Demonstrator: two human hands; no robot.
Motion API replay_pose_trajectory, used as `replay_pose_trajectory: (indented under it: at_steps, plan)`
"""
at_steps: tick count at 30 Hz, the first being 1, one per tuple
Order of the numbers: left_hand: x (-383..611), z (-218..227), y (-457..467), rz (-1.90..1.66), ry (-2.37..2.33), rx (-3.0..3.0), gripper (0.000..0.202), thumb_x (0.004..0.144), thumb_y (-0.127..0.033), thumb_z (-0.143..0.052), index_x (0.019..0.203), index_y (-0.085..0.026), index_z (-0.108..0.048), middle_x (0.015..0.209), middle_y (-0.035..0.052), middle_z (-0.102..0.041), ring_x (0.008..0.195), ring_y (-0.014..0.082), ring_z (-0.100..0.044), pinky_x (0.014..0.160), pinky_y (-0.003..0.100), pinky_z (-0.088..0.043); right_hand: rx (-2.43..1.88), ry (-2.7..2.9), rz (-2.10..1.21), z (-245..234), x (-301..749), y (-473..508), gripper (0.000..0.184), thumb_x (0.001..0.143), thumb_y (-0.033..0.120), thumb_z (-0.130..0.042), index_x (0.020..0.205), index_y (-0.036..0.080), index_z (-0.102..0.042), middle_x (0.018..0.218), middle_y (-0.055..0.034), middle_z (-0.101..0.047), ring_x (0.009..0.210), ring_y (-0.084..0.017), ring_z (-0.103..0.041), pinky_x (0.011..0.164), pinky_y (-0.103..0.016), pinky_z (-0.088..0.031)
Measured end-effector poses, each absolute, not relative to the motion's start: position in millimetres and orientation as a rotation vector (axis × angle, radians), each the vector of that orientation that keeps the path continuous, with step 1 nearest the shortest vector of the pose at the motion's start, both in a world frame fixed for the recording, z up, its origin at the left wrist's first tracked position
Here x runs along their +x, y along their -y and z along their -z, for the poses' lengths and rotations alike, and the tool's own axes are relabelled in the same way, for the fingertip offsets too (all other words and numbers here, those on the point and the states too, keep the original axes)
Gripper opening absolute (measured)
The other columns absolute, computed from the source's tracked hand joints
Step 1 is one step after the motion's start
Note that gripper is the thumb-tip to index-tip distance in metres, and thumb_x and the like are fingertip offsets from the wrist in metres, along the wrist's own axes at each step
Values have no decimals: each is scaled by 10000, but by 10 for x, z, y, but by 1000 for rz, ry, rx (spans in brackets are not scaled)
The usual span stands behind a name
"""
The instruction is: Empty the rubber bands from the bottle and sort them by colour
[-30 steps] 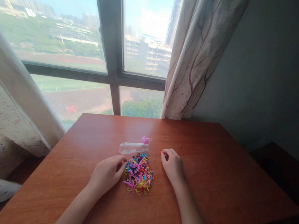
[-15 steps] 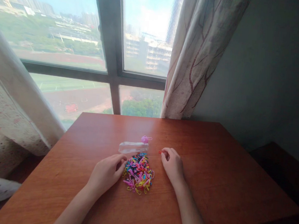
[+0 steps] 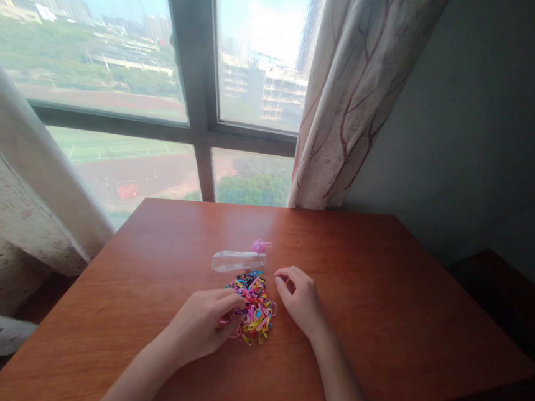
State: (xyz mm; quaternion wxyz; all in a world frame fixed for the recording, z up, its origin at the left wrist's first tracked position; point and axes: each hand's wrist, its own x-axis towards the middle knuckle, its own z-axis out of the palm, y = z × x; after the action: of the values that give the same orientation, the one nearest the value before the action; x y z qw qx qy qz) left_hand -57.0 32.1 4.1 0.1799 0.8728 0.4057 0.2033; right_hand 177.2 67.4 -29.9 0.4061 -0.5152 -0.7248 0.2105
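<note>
On the wooden table (image 3: 379,310), multicoloured looped bands (image 3: 258,312) lie in a heap. At its eleven o'clock lies a clear plastic container (image 3: 238,261), wood showing through; a pink cap (image 3: 259,245) is just beside it at twelve. From eight o'clock the curled left hand (image 3: 201,321) reaches the heap; at two, the right hand (image 3: 301,296) has fingertips nearly meeting. Whether either grips a band, I cannot tell.

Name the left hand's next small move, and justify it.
Probably, the left hand should pinch one piece from the multicoloured heap of small loop-shaped pieces: its fingertips overlap the heap's left side, while the right hand is at the heap's right.
</note>
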Motion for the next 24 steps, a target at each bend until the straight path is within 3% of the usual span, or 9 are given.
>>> replay_pose_trajectory:
  at_steps: [14,24]
  plan:
    - [-602,-10,-381,-760,-1270,2201,128,894,-201,-504,905,-207,-631,839,19,-687,697,132,-607,643,215,-446,-1292,1838,-575,301,1768,-666,180,896,221,-518,828,200,-683,771,-27,-663,663,-150,-581,642,-243,-446]
    - [-554,-29,-381,-881,-1305,1833,174,885,-308,-541,857,-160,-629,647,-12,-604,567,112,-529,529,201,-417,-1276,1839,-611,294,1761,-651,167,888,202,-531,840,193,-691,779,-21,-666,658,-141,-572,641,-243,-441]
